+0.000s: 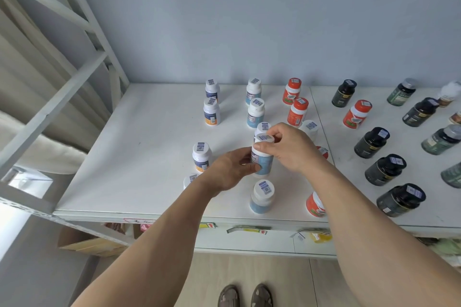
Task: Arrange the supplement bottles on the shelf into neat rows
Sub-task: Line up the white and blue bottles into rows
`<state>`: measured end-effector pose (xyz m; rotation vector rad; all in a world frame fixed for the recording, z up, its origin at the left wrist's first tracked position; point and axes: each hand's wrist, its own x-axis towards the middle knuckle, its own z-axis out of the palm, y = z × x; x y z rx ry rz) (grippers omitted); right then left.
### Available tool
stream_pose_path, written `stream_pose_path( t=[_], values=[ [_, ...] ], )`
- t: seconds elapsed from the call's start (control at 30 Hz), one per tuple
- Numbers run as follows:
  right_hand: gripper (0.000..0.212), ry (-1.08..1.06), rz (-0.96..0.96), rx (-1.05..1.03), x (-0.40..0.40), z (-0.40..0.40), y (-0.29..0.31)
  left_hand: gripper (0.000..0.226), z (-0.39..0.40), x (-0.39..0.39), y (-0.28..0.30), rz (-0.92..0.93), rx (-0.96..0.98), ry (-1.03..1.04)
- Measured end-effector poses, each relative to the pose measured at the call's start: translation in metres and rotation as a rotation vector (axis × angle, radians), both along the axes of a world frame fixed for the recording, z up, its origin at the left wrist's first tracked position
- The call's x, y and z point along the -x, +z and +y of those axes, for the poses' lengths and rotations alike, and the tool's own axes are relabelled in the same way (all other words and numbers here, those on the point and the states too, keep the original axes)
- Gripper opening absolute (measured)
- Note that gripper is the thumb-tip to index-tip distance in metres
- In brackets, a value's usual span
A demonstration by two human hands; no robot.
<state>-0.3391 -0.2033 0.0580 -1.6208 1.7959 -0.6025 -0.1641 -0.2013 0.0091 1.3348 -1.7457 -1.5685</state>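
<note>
On the white shelf [139, 157] stand supplement bottles in loose columns. A white bottle with a light blue label [264, 160] is in the middle, and both hands are on it. My left hand [230, 169] grips its lower body from the left. My right hand [289, 147] pinches its white cap from the right. Behind it stand more light-blue-label bottles [255, 113], and one stands in front [262, 197]. White bottles with dark blue and orange labels [211, 111] form the left column. Orange-capped bottles [298, 111] stand to the right, partly hidden by my right arm.
Dark bottles [371, 142] and green-labelled bottles [440, 139] fill the right shelf panel. A white metal frame [74, 75] rises at the left. The grey wall [249, 20] closes the back. Below the shelf edge are price tags [249, 230] and a cardboard box [84, 242].
</note>
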Motion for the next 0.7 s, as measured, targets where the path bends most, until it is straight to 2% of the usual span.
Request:
stream_pose_path(
  t=[0.13,0.23,0.33,0.57,0.63,0.7],
  values=[
    [0.04,0.011,-0.028,-0.019,-0.003,0.004,-0.007,0.04,-0.005,-0.003,-0.002,-0.131,0.091,0.001],
    [0.033,0.036,-0.052,-0.043,-0.004,0.008,-0.016,0.054,-0.007,-0.005,-0.001,-0.223,0.124,0.025],
    [0.032,0.039,-0.059,-0.051,-0.003,0.013,-0.028,0.058,-0.009,-0.007,0.001,-0.273,0.171,0.011],
    [0.044,0.037,-0.046,-0.091,-0.001,0.017,-0.031,0.057,-0.015,-0.005,0.004,-0.214,0.171,0.026],
    [0.052,0.03,-0.089,-0.117,0.001,0.015,-0.027,0.055,-0.018,-0.005,0.006,-0.209,0.182,0.033],
    [0.051,-0.017,-0.14,-0.082,0.003,0.008,-0.022,0.053,-0.022,-0.005,0.008,-0.203,0.199,0.052]
  ],
)
